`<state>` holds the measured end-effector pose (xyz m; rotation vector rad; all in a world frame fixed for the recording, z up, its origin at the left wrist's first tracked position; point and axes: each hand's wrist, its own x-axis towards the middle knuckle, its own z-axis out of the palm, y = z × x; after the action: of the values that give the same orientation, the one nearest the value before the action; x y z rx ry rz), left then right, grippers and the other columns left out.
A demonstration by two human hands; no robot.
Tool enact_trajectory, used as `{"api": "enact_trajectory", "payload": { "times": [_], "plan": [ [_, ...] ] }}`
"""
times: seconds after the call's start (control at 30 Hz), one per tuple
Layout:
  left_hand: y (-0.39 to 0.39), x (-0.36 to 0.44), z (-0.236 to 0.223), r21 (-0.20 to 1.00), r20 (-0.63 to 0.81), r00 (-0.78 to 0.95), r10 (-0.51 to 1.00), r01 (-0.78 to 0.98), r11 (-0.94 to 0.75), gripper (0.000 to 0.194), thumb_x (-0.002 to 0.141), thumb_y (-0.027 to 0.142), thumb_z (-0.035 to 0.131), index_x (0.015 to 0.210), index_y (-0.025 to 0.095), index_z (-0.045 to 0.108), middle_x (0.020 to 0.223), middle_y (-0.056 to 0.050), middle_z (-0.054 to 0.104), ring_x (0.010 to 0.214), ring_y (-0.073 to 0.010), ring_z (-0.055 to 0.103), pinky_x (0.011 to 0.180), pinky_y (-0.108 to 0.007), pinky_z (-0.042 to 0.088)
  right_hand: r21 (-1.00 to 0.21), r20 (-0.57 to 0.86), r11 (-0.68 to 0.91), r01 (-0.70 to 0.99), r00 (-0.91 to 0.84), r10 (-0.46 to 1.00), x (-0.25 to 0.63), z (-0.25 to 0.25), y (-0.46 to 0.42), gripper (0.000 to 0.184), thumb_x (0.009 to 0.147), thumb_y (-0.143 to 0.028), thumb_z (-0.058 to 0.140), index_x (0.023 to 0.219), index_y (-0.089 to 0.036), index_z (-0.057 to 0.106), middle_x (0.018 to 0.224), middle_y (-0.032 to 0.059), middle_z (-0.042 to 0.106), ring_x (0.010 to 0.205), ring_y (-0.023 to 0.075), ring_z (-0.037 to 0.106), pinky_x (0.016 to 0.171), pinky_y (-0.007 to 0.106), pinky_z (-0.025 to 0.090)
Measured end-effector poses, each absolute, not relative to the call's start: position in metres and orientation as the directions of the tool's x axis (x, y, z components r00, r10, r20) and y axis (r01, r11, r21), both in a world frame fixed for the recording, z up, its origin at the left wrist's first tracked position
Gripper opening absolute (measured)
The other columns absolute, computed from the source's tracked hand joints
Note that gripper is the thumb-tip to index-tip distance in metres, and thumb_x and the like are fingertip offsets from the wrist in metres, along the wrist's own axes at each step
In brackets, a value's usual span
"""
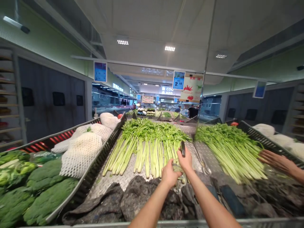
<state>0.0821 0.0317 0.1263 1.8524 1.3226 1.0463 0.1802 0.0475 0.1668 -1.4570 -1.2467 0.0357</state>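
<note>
Celery stalks (154,148) lie in a leafy row on a patterned metal display surface (111,182), bases toward me. My left hand (169,174) is closed at the near right end of the row, beside a pale green, blurred piece (177,168) that may be a celery base; I cannot tell whether it is held. Just beyond it, my right hand (185,160) is closed around a dark, narrow tool (182,148) sticking up past the thumb, its kind unclear. Dark crumpled cloth (140,196) lies under my forearms.
At left stand black crates (104,152) with broccoli (49,177) and white foam-netted produce (82,150). On the right a mirror panel (228,177) reflects the celery and a hand. Price signs (178,80) hang above. People (193,111) stand far back.
</note>
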Motion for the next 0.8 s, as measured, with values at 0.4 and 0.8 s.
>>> {"api": "enact_trajectory", "payload": {
  "times": [0.4, 0.8],
  "plan": [
    [0.035, 0.058, 0.127, 0.864, 0.317, 0.120, 0.941, 0.372, -0.339, 0.064, 0.054, 0.026, 0.064, 0.113, 0.019, 0.040, 0.115, -0.007, 0.049, 0.103, -0.0181, 0.046, 0.087, -0.028, 0.032, -0.762, 0.561, 0.239, 0.601, 0.431, 0.706, 0.154, 0.179, 0.052, 0.028, 0.064, -0.037, 0.039, 0.079, -0.018, 0.053, 0.068, 0.0023, 0.057, 0.063, 0.0163, 0.051, 0.058, 0.025, 0.036],
    [0.053, 0.049, 0.134, 0.946, 0.323, 0.036, 0.946, -0.028, -0.322, 0.062, 0.048, 0.014, 0.067, 0.107, 0.013, 0.046, 0.111, -0.012, 0.050, 0.100, -0.0206, 0.048, 0.087, -0.030, 0.035, -0.757, 0.573, 0.316, 0.572, 0.349, 0.741, 0.134, 0.189, 0.064, 0.028, 0.062, -0.040, 0.045, 0.078, -0.018, 0.052, 0.061, -0.0008, 0.052, 0.056, 0.0147, 0.046, 0.052, 0.025, 0.033]
  ]
}}
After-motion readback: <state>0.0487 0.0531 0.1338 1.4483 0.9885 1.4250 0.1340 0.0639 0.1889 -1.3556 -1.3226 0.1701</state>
